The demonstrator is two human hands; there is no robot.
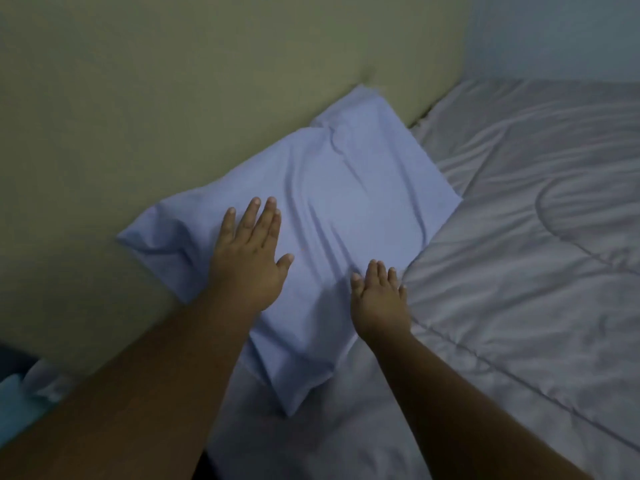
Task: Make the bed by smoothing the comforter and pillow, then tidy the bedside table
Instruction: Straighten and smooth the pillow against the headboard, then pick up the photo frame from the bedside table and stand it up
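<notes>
both flat hands, left hand, right hand, on pillow

Blocked behind and to the left by the beige headboard, pressed tight against the long far edge of the pillow. Open room over the top of the pillow, ahead of the left hand and the right hand, both flat on its near part and a little apart. Free also to the right, over the grey comforter, wrinkled but low, touching the pillow's right edge. Closed at the far side of the bed by the pale wall.
</notes>
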